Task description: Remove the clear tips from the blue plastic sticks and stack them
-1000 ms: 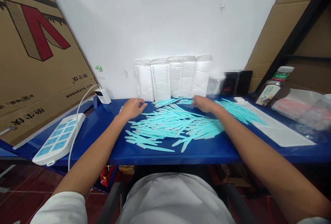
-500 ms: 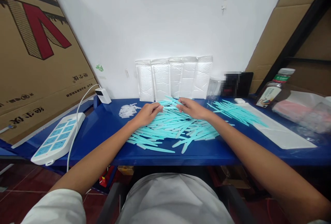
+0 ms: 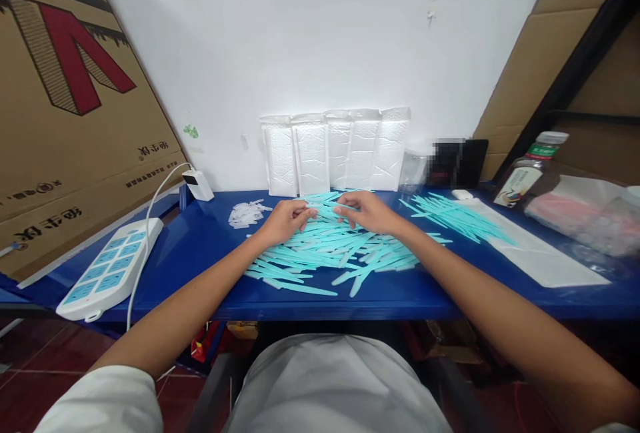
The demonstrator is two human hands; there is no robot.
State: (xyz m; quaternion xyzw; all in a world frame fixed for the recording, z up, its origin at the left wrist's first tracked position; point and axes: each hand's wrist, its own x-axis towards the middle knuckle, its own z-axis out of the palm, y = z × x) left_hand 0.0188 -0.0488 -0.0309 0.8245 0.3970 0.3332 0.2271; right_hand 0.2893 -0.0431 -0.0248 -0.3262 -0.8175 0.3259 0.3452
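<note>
A broad heap of slim turquoise eyebrow razors (image 3: 320, 246) lies on the blue table in front of me. Over its far part, my left hand (image 3: 286, 221) is closed, thumb and fingers pinched on the end of a razor. Facing it from the right, my right hand (image 3: 367, 211) pinches with thumb and index finger at the other side of the same razors. Other razors lie right beneath both hands, so how many are held cannot be made out. Small clear plastic pieces (image 3: 249, 213) form a little pile left of my left hand.
A second bunch of razors (image 3: 453, 216) rests partly on a white sheet (image 3: 555, 259) at right. White bubble mailers (image 3: 313, 156) lean against the wall beside a clear cup (image 3: 414, 169). A power strip (image 3: 113, 266) is on the left, a bottle (image 3: 530, 169) far right.
My right hand has shifted slightly left, closer to my left hand, and its fingers have drawn together. The left hand stays nearly in place.
</note>
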